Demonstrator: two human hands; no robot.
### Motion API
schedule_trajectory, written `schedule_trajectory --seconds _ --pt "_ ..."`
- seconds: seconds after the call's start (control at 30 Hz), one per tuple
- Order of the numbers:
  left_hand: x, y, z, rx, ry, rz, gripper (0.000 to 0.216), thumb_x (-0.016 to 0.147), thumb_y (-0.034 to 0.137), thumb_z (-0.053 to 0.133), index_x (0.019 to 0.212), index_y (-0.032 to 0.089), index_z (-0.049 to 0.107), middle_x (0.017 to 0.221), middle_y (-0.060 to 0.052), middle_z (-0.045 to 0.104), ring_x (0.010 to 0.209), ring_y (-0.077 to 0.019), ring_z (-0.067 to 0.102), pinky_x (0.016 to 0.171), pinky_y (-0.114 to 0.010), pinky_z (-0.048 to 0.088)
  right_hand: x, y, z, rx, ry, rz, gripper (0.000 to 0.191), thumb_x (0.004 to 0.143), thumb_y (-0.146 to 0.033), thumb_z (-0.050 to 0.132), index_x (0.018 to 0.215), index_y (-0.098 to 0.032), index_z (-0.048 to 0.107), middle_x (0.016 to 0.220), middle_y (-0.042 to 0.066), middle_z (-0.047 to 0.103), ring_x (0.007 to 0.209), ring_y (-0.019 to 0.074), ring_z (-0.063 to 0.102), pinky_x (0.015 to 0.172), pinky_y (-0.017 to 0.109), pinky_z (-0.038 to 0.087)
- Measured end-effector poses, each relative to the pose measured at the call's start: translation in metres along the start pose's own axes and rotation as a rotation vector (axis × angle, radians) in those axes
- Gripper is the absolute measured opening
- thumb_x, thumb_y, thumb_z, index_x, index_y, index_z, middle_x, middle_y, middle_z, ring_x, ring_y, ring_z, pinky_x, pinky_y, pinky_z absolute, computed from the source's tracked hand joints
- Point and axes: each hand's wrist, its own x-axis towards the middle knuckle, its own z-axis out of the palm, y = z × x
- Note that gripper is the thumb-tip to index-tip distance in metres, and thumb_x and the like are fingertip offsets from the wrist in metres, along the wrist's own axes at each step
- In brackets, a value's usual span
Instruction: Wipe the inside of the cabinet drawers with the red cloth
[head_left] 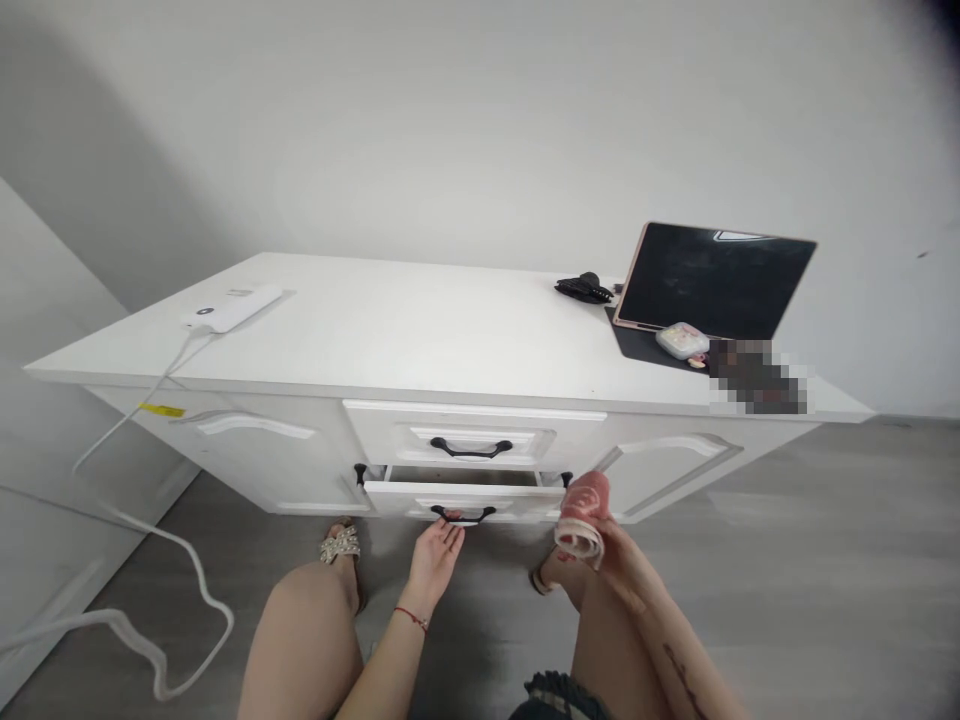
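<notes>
Head view, looking down past my knees at a white cabinet [450, 340] against a plain wall. My left hand [437, 552] is palm-up, with the fingertips curled under the lower handle [463, 516], a black bow on the front of the lower drawer [405, 497]. That drawer stands out a little from the cabinet front, with a dark gap showing above it. I cannot see what is inside. The upper drawer [375, 430] sits flush, its own black handle [471, 450] untouched.

My right hand [613, 552] is closed around a pink rolled cloth [582, 512]. I hold it upright, just beside the right corner of the lower drawer, with the open end of the roll facing me.

On the cabinet top, at the left, lies a white power strip [234, 308], and its cable [150, 640] trails down to the floor. At the right a dark tablet [712, 280] stands propped on a black mat [637, 342]. A small white case [682, 340] rests just in front of the tablet, and a black hair clip [583, 288] lies near its left edge. Part of that corner is blurred out.

A beaded sandal [341, 543] shows on my left foot, below the cabinet.
</notes>
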Motion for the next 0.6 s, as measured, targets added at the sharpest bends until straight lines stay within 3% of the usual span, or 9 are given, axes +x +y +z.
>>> schedule_trajectory --seconds 0.2,0.43,0.6 --pt "0.023 0.007 0.007 -0.080 0.015 -0.026 0.024 0.064 0.001 0.047 0.080 0.013 0.060 0.085 -0.011 0.067 0.086 -0.0182 0.065 0.087 -0.033 0.054 -0.011 -0.007 -0.023 -0.015 -0.091 0.290 0.035 0.051 -0.041 0.065 0.075 -0.015 0.062 0.060 0.007 0.062 0.034 0.0133 0.045 0.033 0.028 0.035" --pt "0.039 0.013 0.021 -0.109 -0.007 -0.036 0.025 0.064 0.003 0.046 0.083 0.014 0.059 0.084 -0.010 0.065 0.083 -0.0184 0.066 0.087 -0.036 0.054 -0.002 0.006 -0.013 0.149 -0.142 0.216 0.019 0.054 -0.038 0.056 0.060 -0.020 0.056 0.059 0.004 0.054 0.055 0.0177 0.048 0.054 0.035 0.045" --pt "0.030 0.010 0.031 -0.011 0.126 -0.006 0.025 0.067 0.000 0.046 0.083 0.018 0.055 0.074 -0.004 0.064 0.075 -0.0145 0.066 0.080 -0.029 0.054 -0.004 0.008 -0.007 0.130 -0.177 0.174 0.017 0.057 -0.038 0.056 0.060 -0.022 0.053 0.061 0.002 0.053 0.058 0.0176 0.047 0.059 0.036 0.045"
